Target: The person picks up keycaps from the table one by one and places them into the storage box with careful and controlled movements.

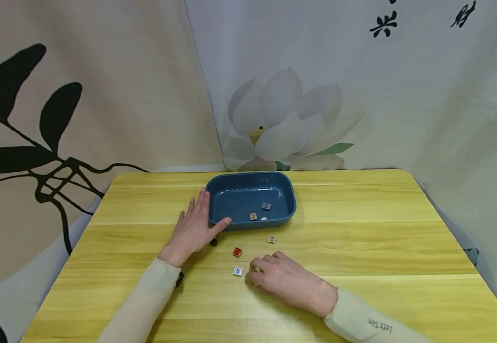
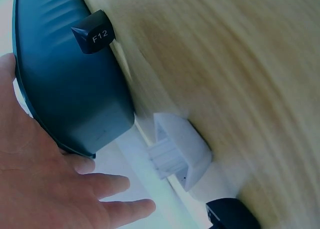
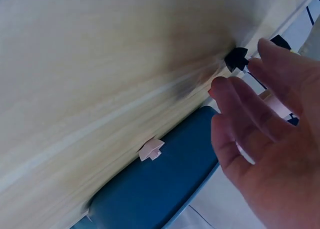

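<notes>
Left hand (image 1: 193, 232) rests mid-frame, fingers spread straight against the blue tray (image 1: 235, 202), probably bracing it. Red keycap (image 1: 237, 252) and white keycap (image 1: 238, 271) sit loose below. Right hand (image 1: 290, 282), lower centre: fingers loosely bent, nothing visibly gripped, low probably because caps are tiny.

Dressed in long, cream-white sleeves, fitted along the forearms and ending at the wrists. Nearer than the blue tray (image 1: 239, 200) and to its left, clad in the left sleeve (image 1: 143, 297), smooth and plain, with a small black piece (image 1: 179, 279) just beside the cuff, too small to make out. Nearer than the tray and to its right, covered by the right sleeve (image 1: 351, 309), printed with thin dark lettering (image 1: 380, 326), apparently "LetsSlim". Bare beyond both cuffs, at left hand (image 1: 193, 229) and right hand (image 1: 292, 284).
</notes>
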A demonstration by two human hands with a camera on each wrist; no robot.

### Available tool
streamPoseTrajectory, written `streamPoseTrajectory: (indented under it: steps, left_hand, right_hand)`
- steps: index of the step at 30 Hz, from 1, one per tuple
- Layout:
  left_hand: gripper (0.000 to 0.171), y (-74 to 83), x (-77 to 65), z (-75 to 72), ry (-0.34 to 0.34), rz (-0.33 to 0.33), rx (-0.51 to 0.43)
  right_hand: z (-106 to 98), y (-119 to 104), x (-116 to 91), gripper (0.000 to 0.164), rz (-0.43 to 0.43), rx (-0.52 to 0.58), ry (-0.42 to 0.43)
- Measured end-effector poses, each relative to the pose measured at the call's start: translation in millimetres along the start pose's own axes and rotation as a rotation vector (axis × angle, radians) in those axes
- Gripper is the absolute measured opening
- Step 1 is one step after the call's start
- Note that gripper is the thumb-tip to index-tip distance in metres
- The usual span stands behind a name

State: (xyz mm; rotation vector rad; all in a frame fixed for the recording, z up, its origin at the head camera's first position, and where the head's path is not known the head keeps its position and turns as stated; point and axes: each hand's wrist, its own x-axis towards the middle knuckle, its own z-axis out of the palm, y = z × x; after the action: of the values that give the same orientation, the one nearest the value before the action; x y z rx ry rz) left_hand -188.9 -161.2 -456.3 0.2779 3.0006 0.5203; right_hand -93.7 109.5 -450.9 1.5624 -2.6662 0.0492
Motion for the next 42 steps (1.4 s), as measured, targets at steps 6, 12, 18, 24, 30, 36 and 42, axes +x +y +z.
streamPoseTrajectory:
  steps: [6, 12, 18, 24, 30, 36, 42]
  left_hand:
    - [0.116, 0.4, -0.6, -0.3, 0.002, 0.001, 0.0]
    - [0.115, -0.4, -1.3, -0.6, 0.005, 0.008, 0.007]
    - [0.115, -1.1, -1.5, -0.8, 0.005, 0.008, 0.005]
    - [0.116, -1.4, -1.4, -0.7, 0.006, 0.007, 0.005]
    - [0.117, 0.0, -0.9, -0.7, -0.001, 0.005, -0.002]
    - [0.115, 0.7, -0.1, -1.0, -0.004, 0.011, -0.001]
    - [0.115, -0.6, 0.3, 0.3, 0.0, 0.013, -0.001]
  right_hand:
    - [2.1, -0.7, 0.1, 0.014, -0.022, -0.041, 0.002]
    - [4.2, 0.1, -0.1, 0.013, -0.026, -0.039, 0.002]
    - [4.8, 1.7, -1.6, 0.013, -0.038, -0.05, 0.024]
    - [1.2, 8.4, -6.3, 0.019, -0.017, -0.018, 0.066]
    - [-5.6, 20.2, -9.9, 0.022, 0.048, 0.075, 0.105]
    - [-16.0, 34.7, -11.9, 0.027, 0.093, 0.124, 0.214]
    - [-28.4, 50.8, -10.2, 0.024, 0.16, 0.15, 0.321]
